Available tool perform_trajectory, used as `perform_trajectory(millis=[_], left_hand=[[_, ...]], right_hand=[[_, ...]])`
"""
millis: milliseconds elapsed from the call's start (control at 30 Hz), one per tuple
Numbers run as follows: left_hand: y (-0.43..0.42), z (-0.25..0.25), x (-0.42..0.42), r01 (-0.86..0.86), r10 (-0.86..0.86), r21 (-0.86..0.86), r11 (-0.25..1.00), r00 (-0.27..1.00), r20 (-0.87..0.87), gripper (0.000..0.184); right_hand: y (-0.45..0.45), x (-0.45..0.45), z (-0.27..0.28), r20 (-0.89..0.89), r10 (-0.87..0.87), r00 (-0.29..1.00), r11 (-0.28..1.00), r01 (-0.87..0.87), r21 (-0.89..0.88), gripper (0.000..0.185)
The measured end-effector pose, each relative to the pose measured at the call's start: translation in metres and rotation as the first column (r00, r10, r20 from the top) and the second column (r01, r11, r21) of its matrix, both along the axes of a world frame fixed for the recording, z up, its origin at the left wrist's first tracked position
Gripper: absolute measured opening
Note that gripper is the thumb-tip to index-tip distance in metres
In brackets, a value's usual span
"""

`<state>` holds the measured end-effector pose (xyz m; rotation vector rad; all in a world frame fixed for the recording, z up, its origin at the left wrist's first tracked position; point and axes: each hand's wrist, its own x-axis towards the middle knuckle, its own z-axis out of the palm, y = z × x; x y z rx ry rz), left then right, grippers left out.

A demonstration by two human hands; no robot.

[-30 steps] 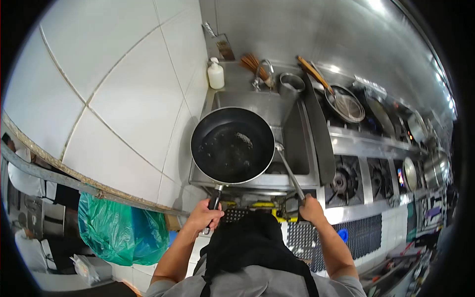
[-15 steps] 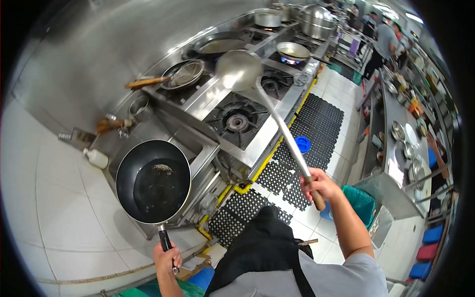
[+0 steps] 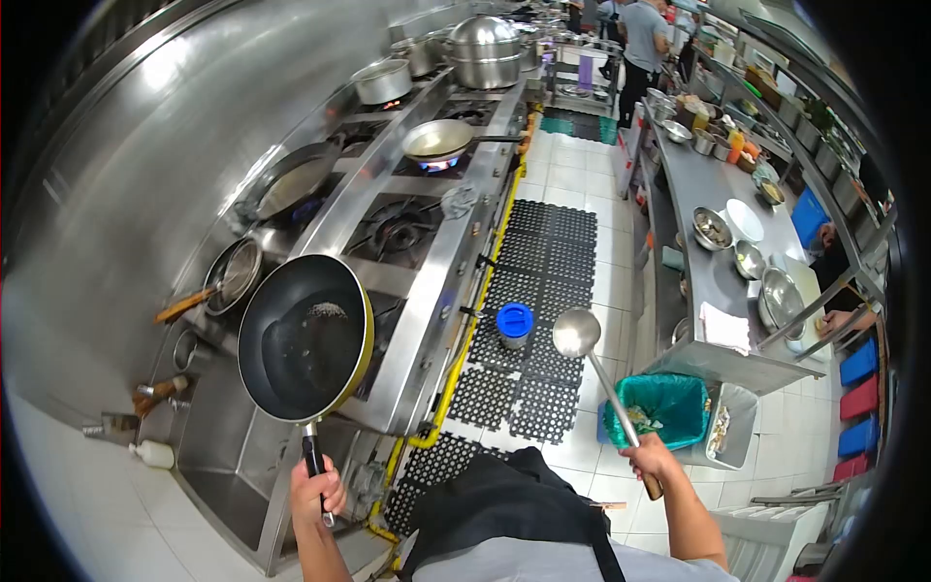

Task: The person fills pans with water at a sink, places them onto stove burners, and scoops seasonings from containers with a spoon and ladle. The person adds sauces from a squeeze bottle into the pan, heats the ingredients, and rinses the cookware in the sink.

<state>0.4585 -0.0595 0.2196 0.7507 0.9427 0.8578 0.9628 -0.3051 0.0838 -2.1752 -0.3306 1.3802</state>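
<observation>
My left hand [image 3: 318, 490] is closed around the black handle of a dark frying pan [image 3: 267, 339]. The pan is held in the air in front of the stove, with a shallow layer of liquid and a small pale patch inside. At the right, my right hand [image 3: 652, 460] grips the wooden end of a long metal ladle [image 3: 579, 333]. Its round bowl hangs over the walkway, away from the pan. Behind the pan, an unlit burner [image 3: 399, 229] shows on the stove.
A pan [image 3: 438, 139] stands over a blue flame on the stove [image 3: 451, 254]. A blue-lidded container [image 3: 515, 321] is on the black floor mat. To the right are a green-lined bin [image 3: 662, 400] and a steel counter [image 3: 679, 184] with bowls. Several people stand at the back.
My view has turned toward the right. The ladle has swung from over the stove to over the walkway, and the pan has moved nearer the burners. Both hands keep their hold.
</observation>
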Motion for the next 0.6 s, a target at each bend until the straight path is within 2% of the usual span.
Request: perform_trajectory(millis=[267,467,600], left_hand=[[0.124,-0.005,0.140,0.163,-0.162,0.013,0.987,0.986,-0.029,0.008],[0.224,-0.012,0.249,0.261,-0.260,0.036,0.965,0.965,-0.035,0.008],[0.297,-0.024,0.322,0.310,-0.309,0.079,0.947,0.951,-0.030,0.011]], right_hand=[[0.023,0.068,0.007,-0.037,-0.097,0.995,0.995,0.096,-0.030,0.024],[0.095,0.153,0.018,-0.094,-0.174,0.980,0.982,0.181,0.063,0.024],[0.150,0.215,0.035,-0.128,-0.221,0.967,0.973,0.227,0.037,0.024]])
